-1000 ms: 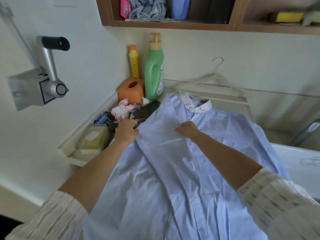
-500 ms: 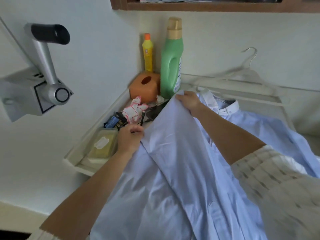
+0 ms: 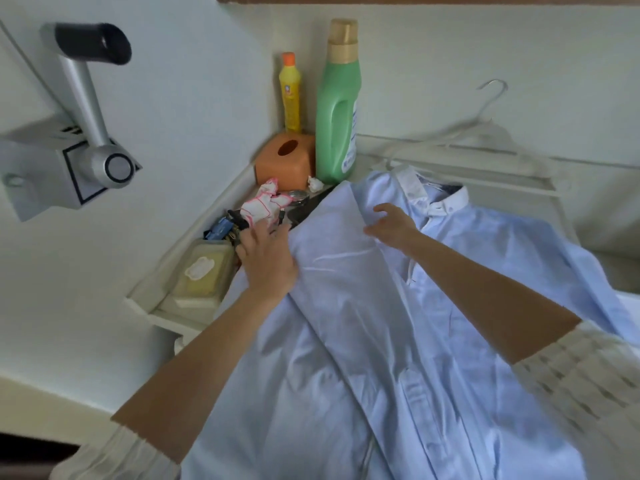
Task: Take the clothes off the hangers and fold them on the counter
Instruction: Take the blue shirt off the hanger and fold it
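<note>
A light blue button-up shirt (image 3: 398, 341) with a white collar lies spread on the counter, its left side folded in toward the middle. My left hand (image 3: 268, 258) rests flat on the folded left edge, fingers straight. My right hand (image 3: 391, 225) lies on the fold near the collar with fingers loosely spread. A white plastic hanger (image 3: 485, 133) lies empty behind the shirt against the wall.
In the back left corner stand a green detergent bottle (image 3: 337, 112), a yellow bottle (image 3: 291, 95) and an orange tissue box (image 3: 285, 161). A tray (image 3: 202, 271) of small clutter sits left of the shirt. A grey crank handle (image 3: 79, 112) juts from the left wall.
My right hand drew back from the far shoulder to the fold near the collar. My left hand opened from gripping the cloth and now lies flat on the fold.
</note>
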